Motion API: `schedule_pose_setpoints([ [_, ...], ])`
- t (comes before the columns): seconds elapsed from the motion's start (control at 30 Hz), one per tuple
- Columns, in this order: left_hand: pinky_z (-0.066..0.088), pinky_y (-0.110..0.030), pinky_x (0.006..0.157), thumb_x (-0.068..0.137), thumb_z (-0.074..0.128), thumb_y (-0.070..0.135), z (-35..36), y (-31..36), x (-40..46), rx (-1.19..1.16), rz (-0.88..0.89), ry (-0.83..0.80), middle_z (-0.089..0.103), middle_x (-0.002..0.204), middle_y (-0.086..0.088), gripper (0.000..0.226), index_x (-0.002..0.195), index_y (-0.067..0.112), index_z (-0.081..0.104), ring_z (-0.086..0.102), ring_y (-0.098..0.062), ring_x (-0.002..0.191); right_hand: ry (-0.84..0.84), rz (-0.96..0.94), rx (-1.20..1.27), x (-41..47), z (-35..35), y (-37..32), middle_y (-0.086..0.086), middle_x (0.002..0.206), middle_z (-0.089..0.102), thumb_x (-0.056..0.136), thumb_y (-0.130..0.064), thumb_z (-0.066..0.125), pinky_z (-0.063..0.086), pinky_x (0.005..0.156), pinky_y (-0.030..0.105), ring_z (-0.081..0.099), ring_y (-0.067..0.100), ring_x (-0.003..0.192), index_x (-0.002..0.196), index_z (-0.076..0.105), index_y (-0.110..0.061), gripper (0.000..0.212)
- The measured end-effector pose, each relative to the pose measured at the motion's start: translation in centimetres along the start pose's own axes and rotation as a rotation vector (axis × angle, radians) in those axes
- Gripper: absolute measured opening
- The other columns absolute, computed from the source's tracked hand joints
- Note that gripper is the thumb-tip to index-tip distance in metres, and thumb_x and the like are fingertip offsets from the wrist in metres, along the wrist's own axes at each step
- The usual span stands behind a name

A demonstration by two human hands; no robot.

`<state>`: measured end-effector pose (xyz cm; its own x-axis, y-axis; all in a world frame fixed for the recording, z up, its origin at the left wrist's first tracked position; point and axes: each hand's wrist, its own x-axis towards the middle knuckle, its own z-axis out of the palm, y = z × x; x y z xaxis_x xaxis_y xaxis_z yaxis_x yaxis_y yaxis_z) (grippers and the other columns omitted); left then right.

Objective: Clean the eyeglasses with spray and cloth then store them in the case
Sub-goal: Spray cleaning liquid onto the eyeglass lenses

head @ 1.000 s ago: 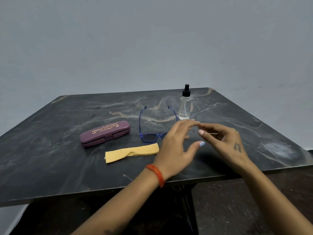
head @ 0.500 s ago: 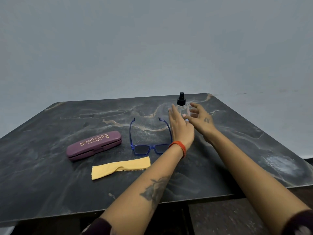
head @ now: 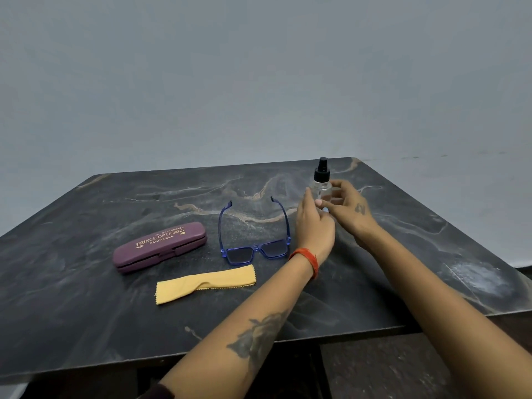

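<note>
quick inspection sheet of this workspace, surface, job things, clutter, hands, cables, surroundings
surface: dark marbled table, pale smudge near its right edge
job's things: spray bottle upright at the back; blue eyeglasses unfolded, arms pointing away; purple case closed; yellow cloth flat in front of the eyeglasses
clutter: nothing seen
grippers: left hand and right hand both at the bottle, right fingers curled round it; left grip unclear
cables: nothing seen
surroundings: plain grey wall

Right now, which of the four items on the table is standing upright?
The spray bottle, clear with a black pump top, at the far right between both hands. The eyeglasses, purple case and yellow cloth all lie flat.
</note>
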<state>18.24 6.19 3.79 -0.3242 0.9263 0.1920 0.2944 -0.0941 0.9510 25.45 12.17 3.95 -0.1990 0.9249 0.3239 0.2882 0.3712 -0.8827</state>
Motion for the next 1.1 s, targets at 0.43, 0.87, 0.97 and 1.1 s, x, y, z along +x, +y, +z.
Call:
schedule_pose_setpoints([
  [0.43,0.048,-0.012,0.086,0.087,0.06,0.006,-6.9,-1.5,-7.3,0.0,0.44,-0.096,0.058,0.122,-0.002,0.038,0.122,0.02,0.056,0.057,-0.006,0.108,0.028,-0.077,0.231,-9.5,-2.0,-2.4,-0.001,0.103,0.067,0.079,-0.024,0.072,0.053,0.087,0.036,0.064,0.015,0.096,0.104,0.057,-0.031,0.029],
  [0.87,0.048,-0.019,0.072,0.076,0.072,0.006,-17.2,-5.2,-5.8,0.441,0.426,0.311,0.043,0.105,0.001,0.038,0.108,0.007,0.051,0.051,-0.015,0.087,0.011,-0.034,0.39,-11.4,1.7,-3.4,0.005,0.098,0.067,0.079,-0.013,0.071,0.051,0.063,0.016,0.064,0.011,0.086,0.105,0.057,-0.02,0.03],
  [0.97,0.045,-0.012,0.069,0.08,0.07,0.014,-17.9,-5.3,-4.4,0.451,0.268,0.091,0.048,0.11,0.004,0.05,0.123,0.014,0.046,0.053,-0.011,0.093,0.001,-0.02,0.385,-11.3,2.4,-3.1,0.009,0.102,0.067,0.08,-0.013,0.071,0.05,0.064,0.017,0.064,0.014,0.089,0.108,0.057,-0.017,0.031],
  [1.1,0.053,-0.022,0.078,0.078,0.071,0.01,-18.3,-6.2,-3.3,0.412,0.179,-0.006,0.064,0.092,0.001,0.033,0.108,0.015,0.059,0.063,-0.014,0.084,-0.017,0.008,0.366,-11.1,2.8,-2.7,0.011,0.105,0.066,0.08,-0.018,0.07,0.05,0.07,0.021,0.064,0.021,0.096,0.109,0.057,-0.019,0.032],
])
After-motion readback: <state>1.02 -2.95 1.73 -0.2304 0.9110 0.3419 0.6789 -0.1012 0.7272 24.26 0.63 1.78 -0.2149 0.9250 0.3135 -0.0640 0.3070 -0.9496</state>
